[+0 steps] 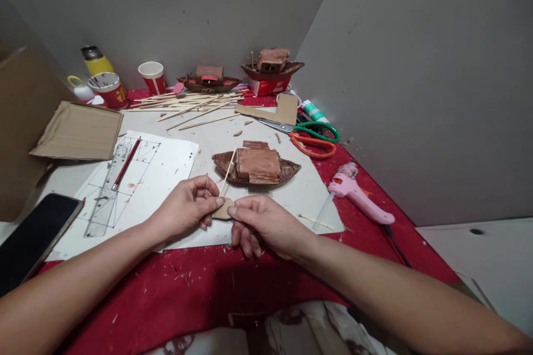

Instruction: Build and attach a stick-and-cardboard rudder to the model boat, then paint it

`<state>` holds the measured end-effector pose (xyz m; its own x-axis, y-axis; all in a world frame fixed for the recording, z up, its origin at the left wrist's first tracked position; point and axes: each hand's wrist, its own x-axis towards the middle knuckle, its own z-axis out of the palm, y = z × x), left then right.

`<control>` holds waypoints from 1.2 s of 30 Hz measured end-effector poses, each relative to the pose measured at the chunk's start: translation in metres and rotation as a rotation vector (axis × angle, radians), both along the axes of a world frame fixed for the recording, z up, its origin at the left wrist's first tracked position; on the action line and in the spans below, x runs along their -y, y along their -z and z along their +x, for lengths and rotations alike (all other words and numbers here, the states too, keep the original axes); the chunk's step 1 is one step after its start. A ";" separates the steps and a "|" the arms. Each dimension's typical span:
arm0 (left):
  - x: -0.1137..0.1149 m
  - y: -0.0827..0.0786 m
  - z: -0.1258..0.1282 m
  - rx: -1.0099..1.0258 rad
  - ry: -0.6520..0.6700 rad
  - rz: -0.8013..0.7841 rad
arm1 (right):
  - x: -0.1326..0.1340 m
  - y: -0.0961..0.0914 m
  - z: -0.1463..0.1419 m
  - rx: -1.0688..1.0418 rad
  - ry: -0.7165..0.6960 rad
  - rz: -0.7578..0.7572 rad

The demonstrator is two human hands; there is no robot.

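Observation:
A small piece of brown cardboard [222, 210] is pinched between my two hands near the front of the work board. My left hand [190, 204] grips its left edge, thumb on top. A thin wooden stick [227, 173] rises from those same left fingertips, slanting up and to the right. On the cardboard's right side, my right hand [266, 223] closes its thumb and fingers. Just beyond both hands rests a brown model boat [260, 167] with a roofed cabin; the stick's upper end overlaps its left part in view.
Right of the boat lie scissors [314, 141] and a pink glue gun [362, 197]. Paper with a ruler [104, 199] and pencil [127, 163], plus a phone [39, 236], are at left. Behind are loose sticks [187, 102], paper cups [152, 79] and two more model boats [272, 66].

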<state>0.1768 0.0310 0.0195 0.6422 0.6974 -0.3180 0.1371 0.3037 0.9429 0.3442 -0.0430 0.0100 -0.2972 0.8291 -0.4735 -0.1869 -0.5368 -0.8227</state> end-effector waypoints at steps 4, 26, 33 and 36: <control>0.000 0.002 -0.001 -0.008 -0.011 0.035 | 0.000 -0.001 0.000 0.000 0.009 -0.004; -0.002 0.002 -0.004 -0.069 0.025 0.020 | 0.004 -0.009 0.006 0.226 0.103 0.059; -0.002 0.002 -0.005 -0.083 0.042 -0.014 | 0.007 -0.012 0.006 0.299 0.071 0.122; -0.002 0.000 -0.005 -0.086 0.048 -0.065 | 0.011 -0.013 0.005 0.356 0.118 0.210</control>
